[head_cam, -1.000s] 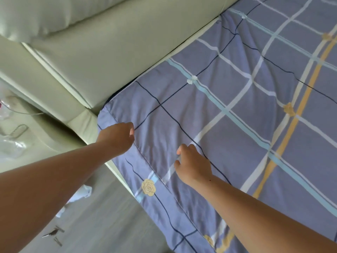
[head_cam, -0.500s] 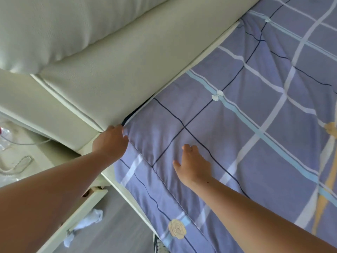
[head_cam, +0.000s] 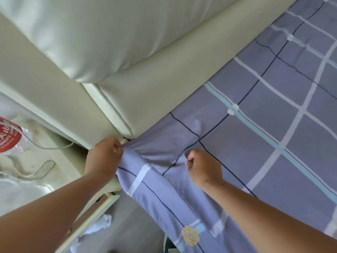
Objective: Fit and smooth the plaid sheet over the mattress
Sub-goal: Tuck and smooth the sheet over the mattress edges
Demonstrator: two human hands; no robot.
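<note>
The plaid sheet [head_cam: 264, 136], purple-blue with white, navy and light-blue lines, covers the mattress top and hangs over its near side. My left hand [head_cam: 104, 157] grips the sheet's corner where the mattress meets the cream headboard [head_cam: 155, 92]. My right hand [head_cam: 203, 167] is closed into a fist on top of the mattress, pinching a fold of the sheet a little in from that corner. The cloth between my two hands is bunched and creased. The mattress itself is hidden under the sheet.
A padded cream cushion [head_cam: 94, 37] runs along the headboard's top. A cream bedside table [head_cam: 36, 161] on the left holds a plastic bag with a red label [head_cam: 9, 137], a thin white cable and a cord. White cloth [head_cam: 102, 223] lies on the grey floor.
Both hands have moved up to the mattress corner by the headboard. My right hand went from lying flat on the sheet to a fist pinching the cloth. The sheet's corner now reaches the headboard.
</note>
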